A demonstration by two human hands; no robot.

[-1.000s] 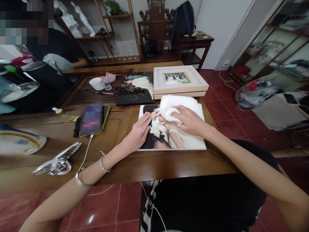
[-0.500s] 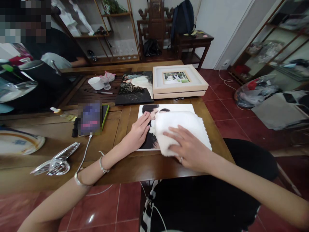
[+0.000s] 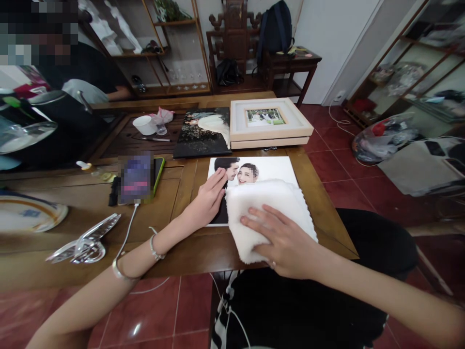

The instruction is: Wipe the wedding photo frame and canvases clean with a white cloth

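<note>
A photo print (image 3: 276, 167) of a couple lies flat near the table's right end. My left hand (image 3: 212, 196) rests flat on its left side, fingers stretched out. A fluffy white cloth (image 3: 243, 208) with a scalloped edge covers the print's lower right part and reaches past its near edge. On top of the cloth, my right hand (image 3: 286, 237) presses with bent fingers and holds it; a ring shows on one finger.
Behind the print are a dark photo panel (image 3: 203, 131) and a pale framed photo (image 3: 305, 128). To the left lie a phone (image 3: 158, 169) with a cable and a clear plastic stand (image 3: 85, 242). A person (image 3: 94, 72) sits across the table.
My right hand has pulled the cloth toward me, down over the print's near edge. More of the printed couple now shows. My left hand has stayed put.
</note>
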